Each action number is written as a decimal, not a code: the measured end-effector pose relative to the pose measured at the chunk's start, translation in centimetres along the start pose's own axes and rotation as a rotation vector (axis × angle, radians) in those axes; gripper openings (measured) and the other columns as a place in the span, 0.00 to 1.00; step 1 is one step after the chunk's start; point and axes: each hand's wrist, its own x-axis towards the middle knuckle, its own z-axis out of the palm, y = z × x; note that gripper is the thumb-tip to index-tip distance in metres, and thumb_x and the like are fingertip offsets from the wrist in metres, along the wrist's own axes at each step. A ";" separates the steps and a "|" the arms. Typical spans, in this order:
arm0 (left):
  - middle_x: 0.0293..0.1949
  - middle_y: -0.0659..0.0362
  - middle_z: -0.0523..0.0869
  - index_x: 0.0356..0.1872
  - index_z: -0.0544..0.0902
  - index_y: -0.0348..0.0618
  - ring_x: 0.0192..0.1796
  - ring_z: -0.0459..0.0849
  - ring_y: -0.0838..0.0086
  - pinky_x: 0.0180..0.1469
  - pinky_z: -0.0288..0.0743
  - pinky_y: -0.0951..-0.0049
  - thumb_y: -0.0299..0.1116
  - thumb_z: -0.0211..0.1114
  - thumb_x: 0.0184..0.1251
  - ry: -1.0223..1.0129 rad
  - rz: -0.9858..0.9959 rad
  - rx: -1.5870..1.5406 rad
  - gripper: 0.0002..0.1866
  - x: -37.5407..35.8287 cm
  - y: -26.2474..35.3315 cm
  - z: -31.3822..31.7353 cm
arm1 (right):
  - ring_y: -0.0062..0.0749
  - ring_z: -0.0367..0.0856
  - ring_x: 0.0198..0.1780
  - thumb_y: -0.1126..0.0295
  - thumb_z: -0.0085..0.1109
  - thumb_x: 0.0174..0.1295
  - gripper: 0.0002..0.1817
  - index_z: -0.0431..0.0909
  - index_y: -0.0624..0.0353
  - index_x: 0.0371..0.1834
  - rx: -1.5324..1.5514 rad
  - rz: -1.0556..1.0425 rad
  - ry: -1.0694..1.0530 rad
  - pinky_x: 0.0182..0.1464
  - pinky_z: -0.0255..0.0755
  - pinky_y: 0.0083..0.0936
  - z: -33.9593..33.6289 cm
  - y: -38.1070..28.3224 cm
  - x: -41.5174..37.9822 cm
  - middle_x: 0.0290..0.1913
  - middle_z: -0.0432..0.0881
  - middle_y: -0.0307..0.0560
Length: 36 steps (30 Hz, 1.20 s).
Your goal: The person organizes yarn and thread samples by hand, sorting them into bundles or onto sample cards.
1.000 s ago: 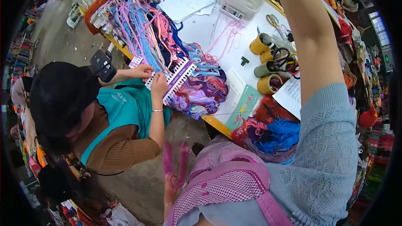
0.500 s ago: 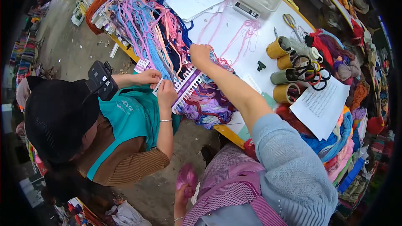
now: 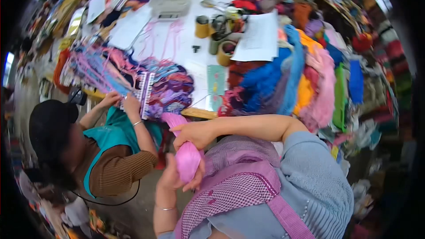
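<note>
A bundle of shiny pink thread (image 3: 188, 161) is in front of my body at the table's near edge. My left hand (image 3: 170, 175), with a bracelet on the wrist, holds its lower part from below. My right hand (image 3: 192, 133) grips it higher up, its fingers wrapped round the strands. The bundle's upper end reaches toward a pile of purple, red and blue skeins (image 3: 170, 88). Beside that pile is a punched card strip (image 3: 145, 95), with long pink and blue threads (image 3: 95, 66) to its left.
A co-worker in a black cap (image 3: 52, 119) has both hands at the threads on the left. Further back are a clear plastic box (image 3: 170, 3), cups with scissors (image 3: 202, 27) and printed sheets (image 3: 256, 37). Coloured yarn (image 3: 261, 86) is heaped on the right.
My right hand has come back from the table to the pink bundle, and my left hand has risen with it. The view has turned to the right.
</note>
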 end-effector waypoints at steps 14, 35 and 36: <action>0.33 0.53 0.85 0.70 0.57 0.34 0.25 0.83 0.74 0.26 0.74 0.81 0.39 0.54 0.70 -0.469 0.160 0.176 0.32 6.9 2.5 15.5 | 0.42 0.78 0.55 0.27 0.32 0.60 0.51 0.60 0.67 0.67 1.280 0.073 0.113 0.56 0.72 0.32 8.1 -3.3 -14.4 0.57 0.72 0.68; 0.21 0.50 0.80 0.25 0.81 0.41 0.26 0.80 0.52 0.29 0.72 0.57 0.33 0.68 0.40 0.282 0.910 1.914 0.10 19.2 0.4 15.2 | 0.43 0.68 0.64 0.65 0.60 0.57 0.30 0.66 0.67 0.61 0.121 0.365 1.488 0.66 0.57 0.30 4.2 -8.6 -19.7 0.60 0.72 0.60; 0.21 0.50 0.80 0.25 0.81 0.41 0.26 0.80 0.52 0.29 0.72 0.57 0.33 0.68 0.40 0.275 0.905 1.909 0.10 19.7 0.7 15.3 | 0.45 0.75 0.54 0.68 0.50 0.62 0.16 0.73 0.68 0.49 0.068 0.500 1.538 0.59 0.63 0.33 4.2 -9.0 -19.9 0.49 0.78 0.59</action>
